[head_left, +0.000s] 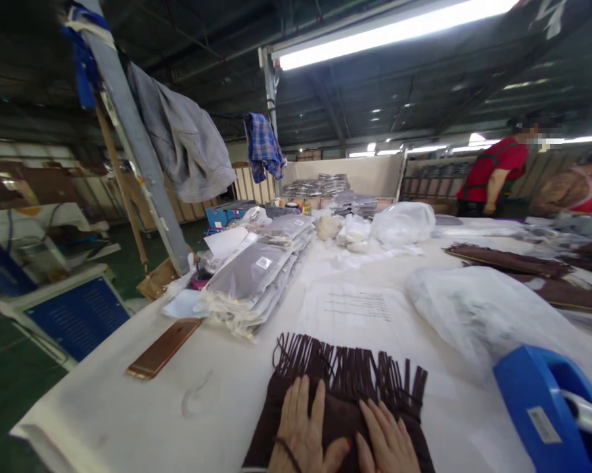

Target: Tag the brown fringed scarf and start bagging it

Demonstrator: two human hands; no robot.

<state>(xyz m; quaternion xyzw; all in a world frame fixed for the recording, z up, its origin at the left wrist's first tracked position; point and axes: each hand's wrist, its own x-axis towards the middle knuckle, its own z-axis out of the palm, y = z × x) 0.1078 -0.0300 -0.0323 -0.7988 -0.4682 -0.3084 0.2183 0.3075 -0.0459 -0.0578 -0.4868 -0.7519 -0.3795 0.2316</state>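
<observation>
On the white table point(128, 407), left hand point(300, 437) and right hand point(388, 445) lie flat, fingers spread, on what seems a fringed scarf point(342, 394).

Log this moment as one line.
left hand: flat on scarf | right hand: flat on scarf | fringe: far end | nearby: phone left, dispenser right

I see my left hand point(303, 430) and right hand point(388, 441) side by side on the scarf point(345, 387) (at the table's point(128, 420) near edge). The phone point(163, 348) lies to its left with the bagged stack point(256, 276) behind it, and the tape dispenser point(546, 401) to its right.
</observation>
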